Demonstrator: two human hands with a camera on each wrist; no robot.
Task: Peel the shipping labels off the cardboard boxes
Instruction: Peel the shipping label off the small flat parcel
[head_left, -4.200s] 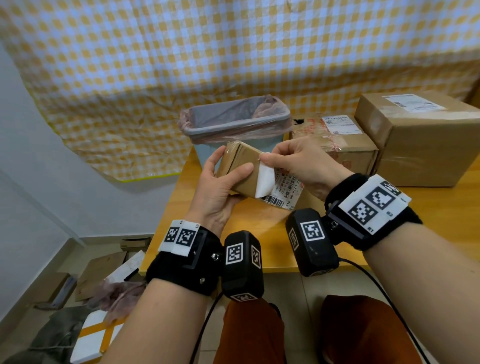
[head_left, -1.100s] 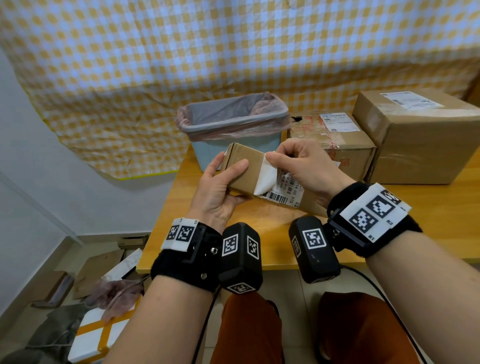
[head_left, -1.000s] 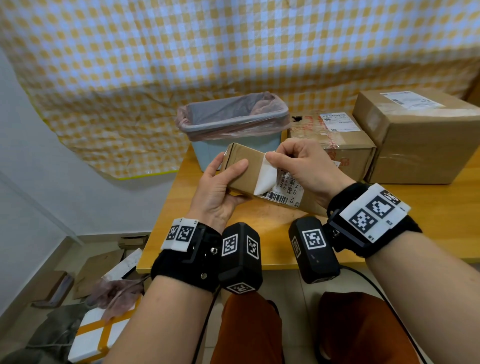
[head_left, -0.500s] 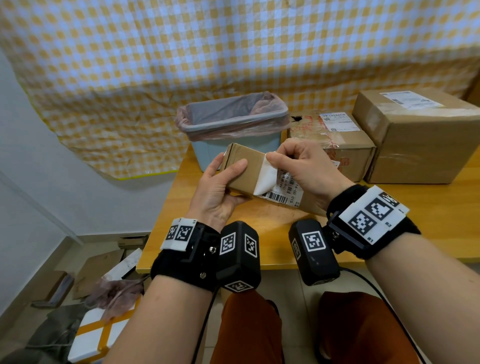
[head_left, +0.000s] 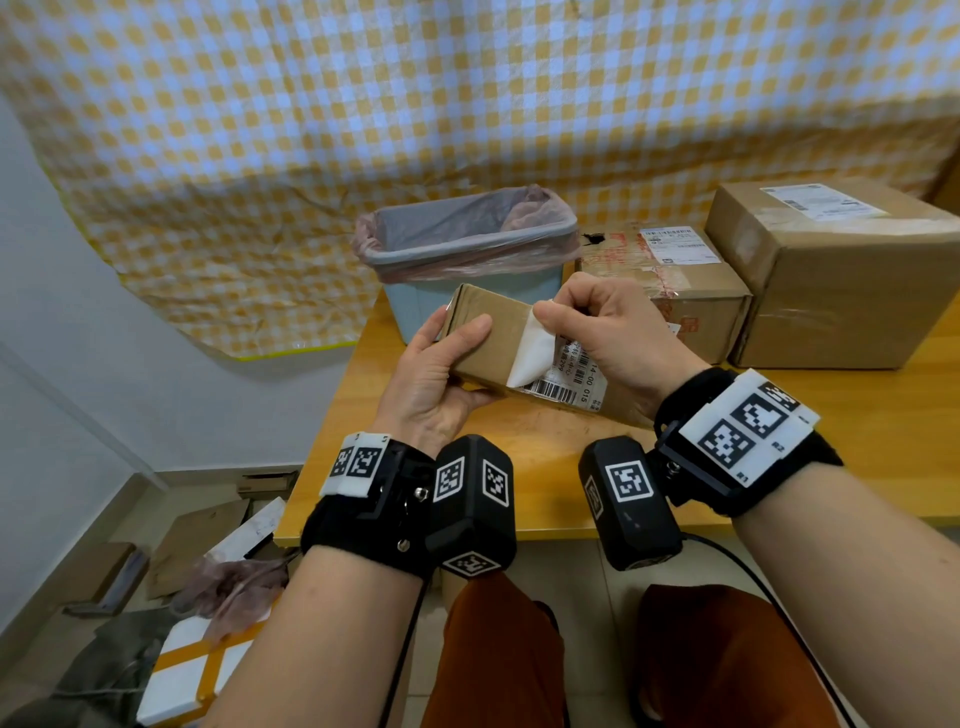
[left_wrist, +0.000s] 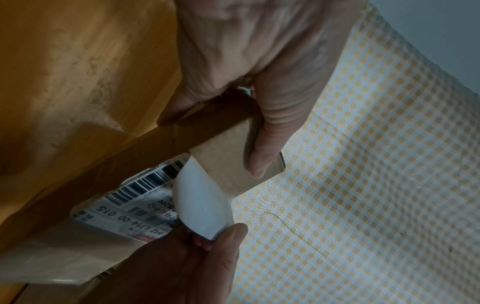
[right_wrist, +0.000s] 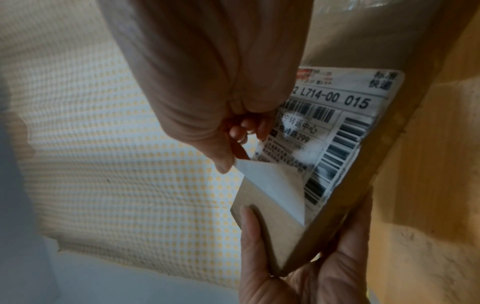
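Observation:
My left hand (head_left: 441, 364) grips the left end of a small flat cardboard box (head_left: 488, 332) above the wooden table (head_left: 857, 441), thumb across its top face. The white shipping label (head_left: 563, 379) with barcodes is partly lifted; its left corner curls up, blank underside showing. My right hand (head_left: 597, 327) pinches that lifted corner between thumb and forefinger. In the left wrist view the box (left_wrist: 233, 164) and the curled label (left_wrist: 202, 205) show close up. The right wrist view shows the label (right_wrist: 330, 127) still stuck over most of the box (right_wrist: 272, 226).
A blue bin (head_left: 467, 260) lined with a pink bag stands behind the box. Two larger labelled cardboard boxes (head_left: 670, 280) (head_left: 841, 275) sit at the back right. Flattened cardboard and scraps (head_left: 197, 571) lie on the floor at the left. A checked cloth hangs behind.
Since about four seconds ago both hands and the box have sunk slightly and the box lies flatter. Over the last second the pinch on the label corner has barely moved.

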